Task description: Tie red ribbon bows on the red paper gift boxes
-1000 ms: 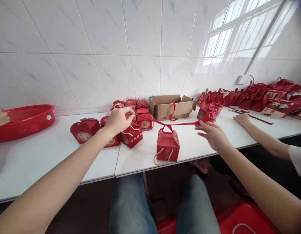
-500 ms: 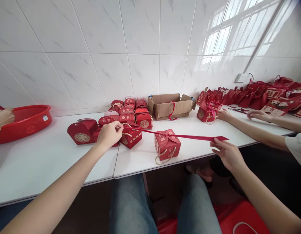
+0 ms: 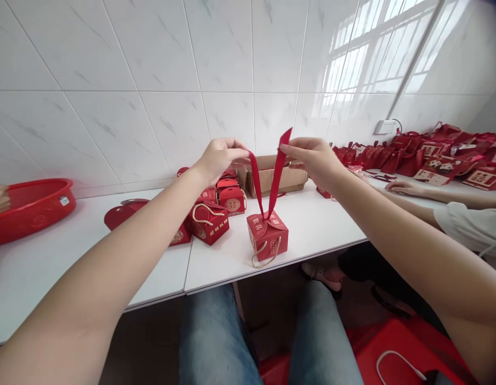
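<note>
A red gift box (image 3: 268, 235) with gold lettering and a twisted cord handle stands near the table's front edge. From its top rises a red ribbon (image 3: 276, 179), both ends drawn upward in a V. My left hand (image 3: 223, 158) pinches one end above the box, its fingertips partly hidden. The other end is pinched in my right hand (image 3: 312, 155), with a short tail sticking up past the fingers. Left of this box sits another red gift box (image 3: 210, 222) with a cord handle, close to my left forearm.
A cardboard carton (image 3: 264, 174) is against the tiled wall. On the left lies a red basin (image 3: 39, 211) with a person's hand at it. Many red packages (image 3: 424, 155) line the right side, near a co-worker's hand (image 3: 404, 187). More red boxes (image 3: 233, 200) are clustered behind.
Both my hands have risen and come together above the box. The ribbon, stretched sideways before, now runs upward. The view has shifted slightly.
</note>
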The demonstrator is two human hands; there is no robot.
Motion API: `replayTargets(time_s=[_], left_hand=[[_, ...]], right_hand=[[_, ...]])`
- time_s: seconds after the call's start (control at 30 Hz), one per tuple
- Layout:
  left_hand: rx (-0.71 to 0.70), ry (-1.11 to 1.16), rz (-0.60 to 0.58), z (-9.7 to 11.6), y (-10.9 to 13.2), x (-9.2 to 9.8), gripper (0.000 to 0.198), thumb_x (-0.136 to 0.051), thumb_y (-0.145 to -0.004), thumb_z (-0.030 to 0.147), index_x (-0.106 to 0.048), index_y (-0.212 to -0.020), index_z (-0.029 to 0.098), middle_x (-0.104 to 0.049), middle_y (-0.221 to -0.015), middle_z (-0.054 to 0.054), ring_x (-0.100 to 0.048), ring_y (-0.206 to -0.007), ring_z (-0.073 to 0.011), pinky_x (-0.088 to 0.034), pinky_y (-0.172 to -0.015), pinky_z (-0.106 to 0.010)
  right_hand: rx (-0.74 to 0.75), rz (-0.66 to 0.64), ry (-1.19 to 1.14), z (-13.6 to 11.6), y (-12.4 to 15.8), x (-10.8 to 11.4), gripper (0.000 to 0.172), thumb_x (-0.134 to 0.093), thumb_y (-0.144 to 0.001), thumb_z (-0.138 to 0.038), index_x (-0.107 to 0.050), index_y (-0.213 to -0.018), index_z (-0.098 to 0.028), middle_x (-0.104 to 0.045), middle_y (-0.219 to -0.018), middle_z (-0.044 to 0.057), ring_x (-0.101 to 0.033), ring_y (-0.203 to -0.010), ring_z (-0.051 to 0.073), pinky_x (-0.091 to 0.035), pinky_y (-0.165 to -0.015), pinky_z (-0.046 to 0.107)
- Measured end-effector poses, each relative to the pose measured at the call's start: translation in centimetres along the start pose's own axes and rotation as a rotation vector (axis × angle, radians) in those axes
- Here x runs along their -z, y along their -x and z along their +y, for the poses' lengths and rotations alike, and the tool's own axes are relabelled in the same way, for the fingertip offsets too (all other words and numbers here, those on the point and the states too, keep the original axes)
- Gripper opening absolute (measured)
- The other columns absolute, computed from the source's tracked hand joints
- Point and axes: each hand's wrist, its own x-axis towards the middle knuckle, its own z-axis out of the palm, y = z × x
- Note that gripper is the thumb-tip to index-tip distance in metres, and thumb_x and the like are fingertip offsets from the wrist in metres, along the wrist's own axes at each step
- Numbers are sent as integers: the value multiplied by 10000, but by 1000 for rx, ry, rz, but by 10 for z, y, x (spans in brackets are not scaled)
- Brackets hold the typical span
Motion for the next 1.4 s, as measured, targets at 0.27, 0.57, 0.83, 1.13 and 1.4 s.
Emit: replayTargets(time_s=[0.27,0.57,0.83,1.13,1.4], left_hand=[[-52,147,-37,4,1,-29,89,-613,-794,153,-544,-849,138,-643,-756,-29,-662,-696,-158,-542,-730,-370],[228,48,123,-23,-5,-9,133,-429,-750,52,-418,-725,182,-497,-667,-6,-541,-608,-124,-523,-738,-377],[-229,-909,120,-73,61,-31,247,-490,-735,95,-545,-964,172,-529,-1059,-118,-456,-1105,-292,-396,-966,-441],[-95,-611,-34,-109,102,-69,260,-598,-765,337,-513,-967,197,-545,-1045,-91,-535,-1040,-246,-469,-886,-392],[-95,-510,-81,-114,100,-52,176,-595,-776,298,-575,-920,200,-520,-1149,-91,-516,-1125,-230,-412,-996,-400]], right_hand=[[-62,-32,-51,-2,-5,-19,213,-672,-775,-337,-645,-829,-132,-640,-781,25,-657,-754,147,-464,-816,370],[-149,-16,-227,13,7,11,147,-658,-789,-260,-568,-751,-150,-584,-706,17,-599,-626,116,-506,-686,317],[-52,39,800,66,43,37,202,-652,-731,-184,-616,-927,-152,-633,-959,149,-600,-924,307,-467,-834,487],[116,-469,595,115,68,-12,621,-590,-804,-484,-426,-1331,-199,-453,-1386,141,-438,-1274,289,-371,-1046,468],[100,-458,618,119,74,-23,624,-634,-778,-460,-454,-1313,-194,-498,-1316,160,-447,-1229,312,-365,-1014,499]])
